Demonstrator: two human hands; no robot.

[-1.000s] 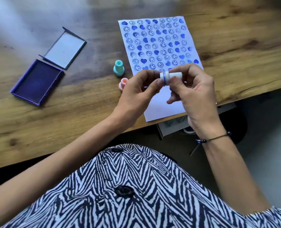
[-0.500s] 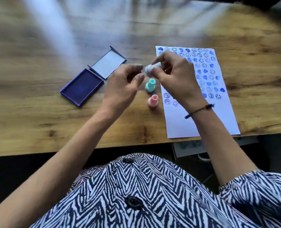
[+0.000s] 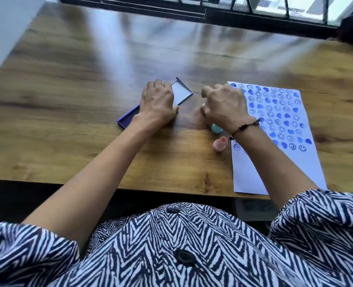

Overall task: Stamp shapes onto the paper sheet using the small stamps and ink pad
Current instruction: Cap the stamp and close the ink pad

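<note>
My left hand (image 3: 158, 102) lies over the purple ink pad (image 3: 128, 119), thumb at its near right edge, and hides most of the ink. The pad's open grey lid (image 3: 182, 93) sticks out past my fingers. My right hand (image 3: 223, 106) hovers just right of the lid with its fingers curled; only a sliver of the white stamp (image 3: 203, 104) shows under them. A teal stamp (image 3: 216, 129) stands partly hidden below my right wrist. A pink stamp (image 3: 220, 144) stands nearer me. The white paper sheet (image 3: 260, 172) lies at the right, covered in blue smileys and hearts.
Everything sits on a wooden table (image 3: 88, 152) whose near edge runs in front of my body. A dark window frame (image 3: 213, 11) borders the far side. My striped blouse fills the bottom of the view.
Both hands moved left, away from the paper. My left hand came down on the ink pad, and my right hand brought the white stamp down beside the lid. The view tilted up.
</note>
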